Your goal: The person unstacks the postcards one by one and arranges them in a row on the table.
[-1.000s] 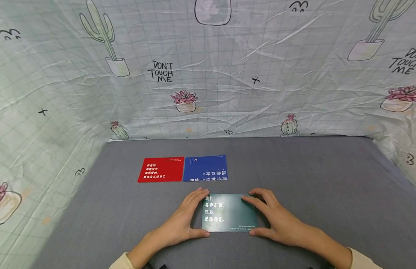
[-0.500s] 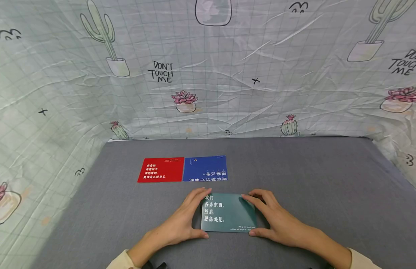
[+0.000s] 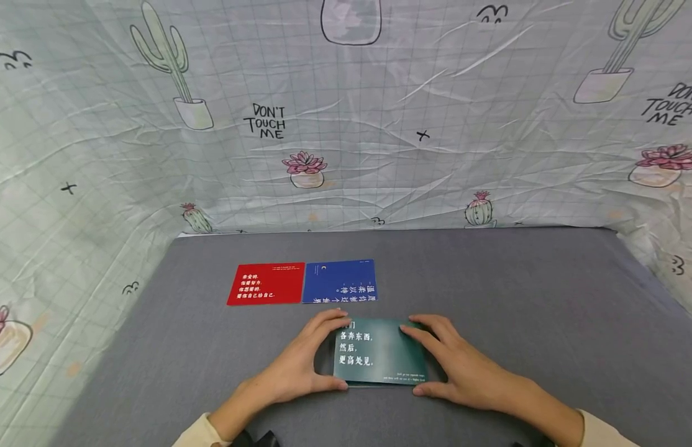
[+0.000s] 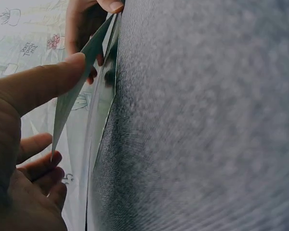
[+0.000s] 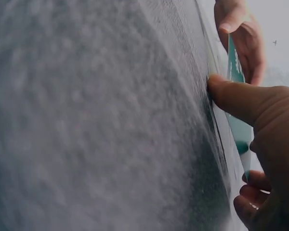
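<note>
Pinched at its left end by my left hand (image 3: 297, 365) and at its right end by my right hand (image 3: 463, 367), the green card (image 3: 382, 357) sits between my palms. Each grip is partly spread, a thumb at the near edge and fingers curled at the far edge, so the card's short side fills the gap. My left fingers cover part of its top line of white characters; my right index finger bends onto its face by the far right corner.

From the left wrist I see the card tilted, its end in my left hand raised above a paler layer (image 4: 107, 89) that lies under it on the table. A thin strip of that layer also shows along the near side of my grip. My right thumb is against the layer's edge; how much of the card that thumb also bears on, I cannot tell.

Beyond my left fingers, farther from me, lie a red card (image 3: 266, 284) and a blue card (image 3: 340, 281), flat and just beside each other, the red on the left. Grey cloth (image 3: 519, 310) spreads beneath and around my hands. Past the cards rises a pale, creased curtain (image 3: 357, 87) printed with cacti. Cream sleeves (image 3: 199, 433) end behind my wrists.
</note>
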Action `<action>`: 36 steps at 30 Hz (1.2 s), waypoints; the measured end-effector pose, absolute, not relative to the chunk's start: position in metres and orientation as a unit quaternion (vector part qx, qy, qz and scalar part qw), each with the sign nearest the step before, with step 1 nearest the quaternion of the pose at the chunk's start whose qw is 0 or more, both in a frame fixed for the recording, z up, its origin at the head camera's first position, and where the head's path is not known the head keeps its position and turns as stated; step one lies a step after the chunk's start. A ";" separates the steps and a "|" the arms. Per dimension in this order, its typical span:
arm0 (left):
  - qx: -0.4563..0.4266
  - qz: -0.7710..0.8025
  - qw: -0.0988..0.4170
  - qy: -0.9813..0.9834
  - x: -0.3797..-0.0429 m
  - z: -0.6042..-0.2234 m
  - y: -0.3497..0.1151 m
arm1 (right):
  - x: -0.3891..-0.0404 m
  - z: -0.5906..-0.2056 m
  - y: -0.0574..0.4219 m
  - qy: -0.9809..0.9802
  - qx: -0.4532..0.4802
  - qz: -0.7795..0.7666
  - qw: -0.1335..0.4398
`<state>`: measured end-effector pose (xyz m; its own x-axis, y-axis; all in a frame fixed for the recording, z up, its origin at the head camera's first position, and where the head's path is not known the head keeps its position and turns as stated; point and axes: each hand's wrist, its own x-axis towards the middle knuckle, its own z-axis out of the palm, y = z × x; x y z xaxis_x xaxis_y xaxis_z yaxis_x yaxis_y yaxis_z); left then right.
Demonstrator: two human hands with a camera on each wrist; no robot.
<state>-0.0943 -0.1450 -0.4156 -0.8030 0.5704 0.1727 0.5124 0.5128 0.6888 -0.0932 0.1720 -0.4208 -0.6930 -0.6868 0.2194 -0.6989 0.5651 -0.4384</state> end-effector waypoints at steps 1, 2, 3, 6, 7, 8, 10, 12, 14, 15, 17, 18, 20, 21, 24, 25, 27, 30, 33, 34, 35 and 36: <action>0.310 0.384 0.040 0.869 -0.094 -0.415 -0.145 | -0.094 -0.420 0.172 -0.885 0.392 0.251 0.012; 0.310 0.383 0.040 0.870 -0.094 -0.415 -0.145 | -0.095 -0.419 0.173 -0.886 0.391 0.250 0.010; 0.309 0.381 0.041 0.870 -0.094 -0.414 -0.144 | -0.096 -0.418 0.174 -0.886 0.391 0.248 0.011; 0.305 0.378 0.040 0.873 -0.095 -0.412 -0.142 | -0.100 -0.413 0.178 -0.886 0.389 0.251 0.013; 0.306 0.376 0.038 0.874 -0.095 -0.411 -0.142 | -0.102 -0.411 0.179 -0.885 0.389 0.254 0.015; 0.306 0.373 0.035 0.875 -0.095 -0.410 -0.141 | -0.103 -0.410 0.181 -0.884 0.390 0.256 0.017; 0.304 0.365 0.031 0.879 -0.096 -0.407 -0.138 | -0.106 -0.406 0.183 -0.880 0.395 0.262 0.021; 0.302 0.355 0.026 0.884 -0.097 -0.405 -0.135 | -0.109 -0.404 0.186 -0.878 0.399 0.265 0.023; 0.299 0.344 0.017 0.890 -0.099 -0.403 -0.132 | -0.111 -0.401 0.188 -0.876 0.400 0.267 0.024; 0.299 0.341 0.011 0.891 -0.100 -0.402 -0.130 | -0.112 -0.400 0.189 -0.876 0.400 0.268 0.024; 0.299 0.335 -0.001 0.893 -0.103 -0.401 -0.127 | -0.115 -0.398 0.192 -0.878 0.396 0.267 0.023; 0.301 0.332 -0.007 0.894 -0.105 -0.400 -0.126 | -0.116 -0.396 0.194 -0.879 0.395 0.267 0.024; 0.304 0.330 -0.017 0.893 -0.108 -0.398 -0.122 | -0.119 -0.394 0.197 -0.878 0.395 0.269 0.027; 0.306 0.330 -0.020 0.893 -0.110 -0.397 -0.121 | -0.121 -0.393 0.199 -0.878 0.395 0.268 0.029; 0.308 0.327 -0.026 0.893 -0.115 -0.393 -0.115 | -0.126 -0.389 0.204 -0.877 0.398 0.269 0.034; 0.307 0.327 -0.026 0.893 -0.116 -0.391 -0.113 | -0.128 -0.388 0.206 -0.877 0.398 0.268 0.033; 0.308 0.330 -0.026 0.892 -0.120 -0.388 -0.110 | -0.132 -0.386 0.209 -0.878 0.396 0.267 0.030; 0.308 0.332 -0.022 0.891 -0.125 -0.382 -0.105 | -0.137 -0.383 0.215 -0.880 0.394 0.263 0.028; 0.307 0.329 -0.021 0.893 -0.131 -0.378 -0.101 | -0.143 -0.380 0.220 -0.878 0.398 0.262 0.035; 0.307 0.326 -0.022 0.894 -0.133 -0.376 -0.099 | -0.145 -0.378 0.222 -0.878 0.400 0.261 0.039; 0.308 0.325 -0.023 0.894 -0.135 -0.375 -0.098 | -0.147 -0.376 0.223 -0.877 0.402 0.261 0.042; 0.310 0.325 -0.025 0.893 -0.137 -0.375 -0.097 | -0.148 -0.375 0.224 -0.875 0.404 0.262 0.045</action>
